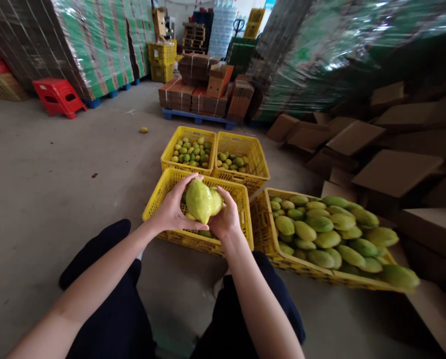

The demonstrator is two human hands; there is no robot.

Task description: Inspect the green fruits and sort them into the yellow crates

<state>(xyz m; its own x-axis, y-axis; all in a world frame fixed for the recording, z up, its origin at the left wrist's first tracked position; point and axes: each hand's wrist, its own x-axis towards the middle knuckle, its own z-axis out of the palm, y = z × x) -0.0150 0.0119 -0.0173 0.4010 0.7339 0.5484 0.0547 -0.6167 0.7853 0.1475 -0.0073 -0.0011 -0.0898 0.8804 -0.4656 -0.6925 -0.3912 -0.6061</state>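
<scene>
A yellow-green papaya (198, 199) with a pointed tip is in my left hand (170, 212), thumb below and fingers around the top. Right beside it, and partly behind it, a second papaya (216, 201) rests in my right hand (227, 217), whose fingers curl round its far side. The two fruits appear to touch. Both hands are above the near yellow crate (153, 204), where a few papayas show; my hands and the fruit hide much of its inside.
To the right stands a yellow crate (264, 219) heaped with papayas. Behind are a crate (166, 162) of smaller fruit and a partly filled crate (258, 154). Cardboard boxes (395, 169) lie at right. A red stool (58, 94) and one loose fruit (143, 130) are on the floor.
</scene>
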